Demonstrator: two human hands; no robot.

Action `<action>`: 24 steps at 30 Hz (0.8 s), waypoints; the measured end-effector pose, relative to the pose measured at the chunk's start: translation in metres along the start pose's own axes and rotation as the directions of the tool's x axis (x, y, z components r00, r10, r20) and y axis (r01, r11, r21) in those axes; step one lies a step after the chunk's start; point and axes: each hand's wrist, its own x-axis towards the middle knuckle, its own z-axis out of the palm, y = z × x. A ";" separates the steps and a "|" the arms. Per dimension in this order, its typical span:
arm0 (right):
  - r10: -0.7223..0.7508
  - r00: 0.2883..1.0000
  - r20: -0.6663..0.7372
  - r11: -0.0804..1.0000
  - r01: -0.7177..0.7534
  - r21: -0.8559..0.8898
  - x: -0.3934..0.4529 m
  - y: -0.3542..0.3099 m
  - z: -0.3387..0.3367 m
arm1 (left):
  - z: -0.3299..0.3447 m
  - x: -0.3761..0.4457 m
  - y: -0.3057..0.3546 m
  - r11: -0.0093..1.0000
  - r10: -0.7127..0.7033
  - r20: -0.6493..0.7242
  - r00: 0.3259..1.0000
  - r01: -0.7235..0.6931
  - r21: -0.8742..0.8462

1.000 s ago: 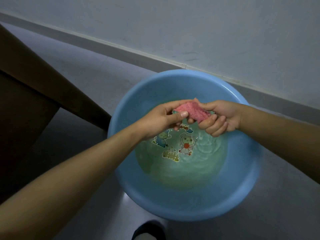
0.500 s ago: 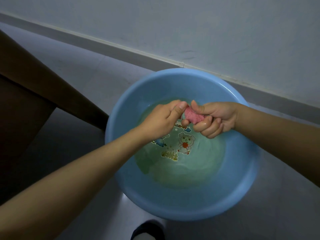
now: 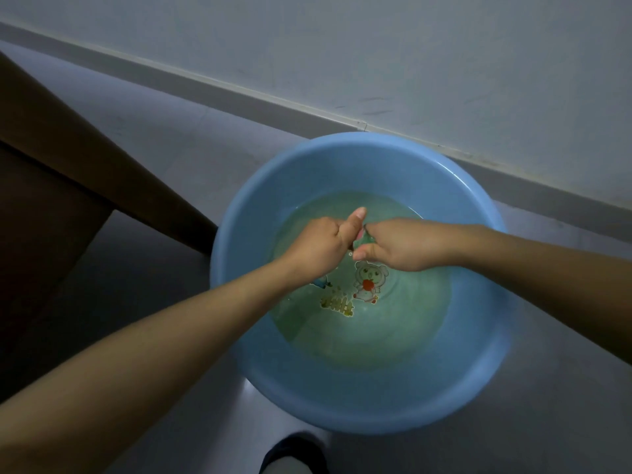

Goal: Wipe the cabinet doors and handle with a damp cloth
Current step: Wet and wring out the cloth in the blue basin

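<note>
A pale wall (image 3: 410, 46) (lightly scuffed) runs across the top, meeting the smooth grey floor (image 3: 171, 148) at a grey baseboard (image 3: 239, 94). Brown wooden furniture (image 3: 51, 172) fills the left side. The light is dim.

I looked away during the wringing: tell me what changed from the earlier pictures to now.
The left hand and right hand closed together and twisted over the basin. The pink cloth, plainly showing earlier, is now almost hidden between the fists, with only a sliver visible. Both hands kept their grip. Basin and water stayed put.
</note>
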 end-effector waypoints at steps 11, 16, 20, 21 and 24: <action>-0.050 0.975 -0.218 0.948 -0.023 -0.318 0.001 0.001 0.007 | 0.005 0.002 0.013 0.938 -0.285 -0.050 0.957 0.268 -0.219; -0.130 0.951 -0.280 0.917 0.008 -0.398 0.000 0.004 0.006 | 0.008 0.001 0.018 0.865 -0.372 -0.003 0.928 0.346 -0.365; -0.204 0.918 -0.339 0.869 0.010 -0.495 -0.001 0.008 0.008 | 0.009 0.001 0.019 0.829 -0.364 0.040 0.931 0.343 -0.441; -0.222 0.908 -0.356 0.864 0.015 -0.503 -0.001 0.009 0.008 | 0.009 0.002 0.017 0.842 -0.342 0.028 0.939 0.319 -0.436; -0.165 0.926 -0.341 0.948 0.053 -0.315 -0.004 0.010 0.001 | 0.005 0.000 0.015 0.915 -0.244 -0.019 0.970 0.223 -0.336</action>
